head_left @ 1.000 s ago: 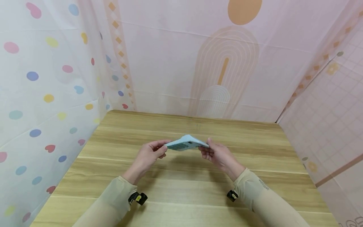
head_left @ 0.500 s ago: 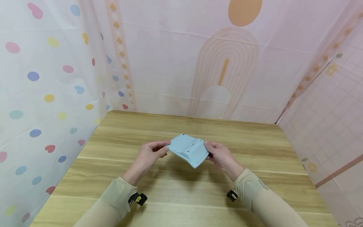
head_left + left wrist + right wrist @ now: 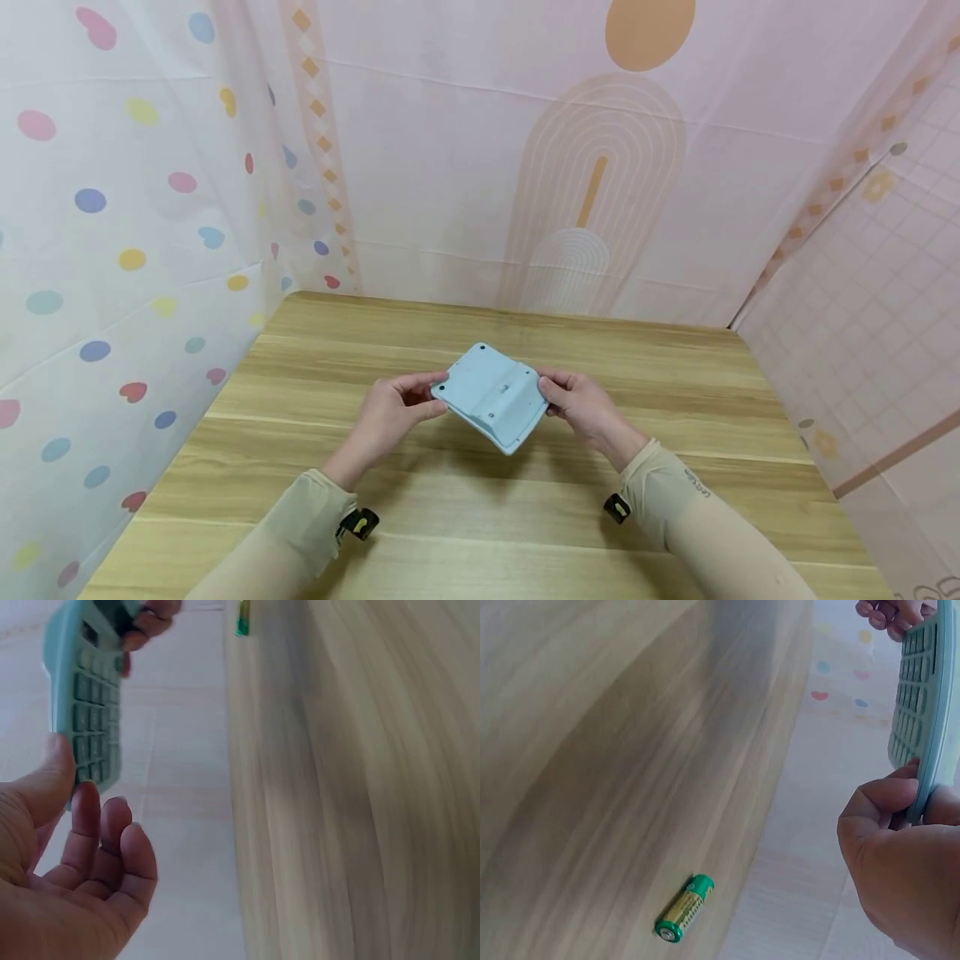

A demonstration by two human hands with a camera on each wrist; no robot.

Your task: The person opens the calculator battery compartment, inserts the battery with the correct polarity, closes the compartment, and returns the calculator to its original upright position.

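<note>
A light blue calculator (image 3: pixel 491 392) is held above the table, its back with screw holes and a raised ridge turned up in the head view. Its keys (image 3: pixel 91 712) show in the left wrist view. My left hand (image 3: pixel 397 417) pinches the calculator's left corner between thumb and fingers, the other fingers loosely bent. At the opposite edge my right hand (image 3: pixel 588 412) grips it, thumb on the back and fingers at the key side. On the table lies a green and gold battery (image 3: pixel 685 909); the head view does not show it.
The wooden table (image 3: pixel 465 542) spreads below both hands. A patterned cloth (image 3: pixel 450 167) hangs behind it, with a dotted cloth (image 3: pixel 150 317) on the left and a checked one (image 3: pixel 885 292) on the right.
The calculator has been turned from nearly edge-on, with keys partly visible, to back side up. The right thumb has moved onto its back; both hands stay at about the same place.
</note>
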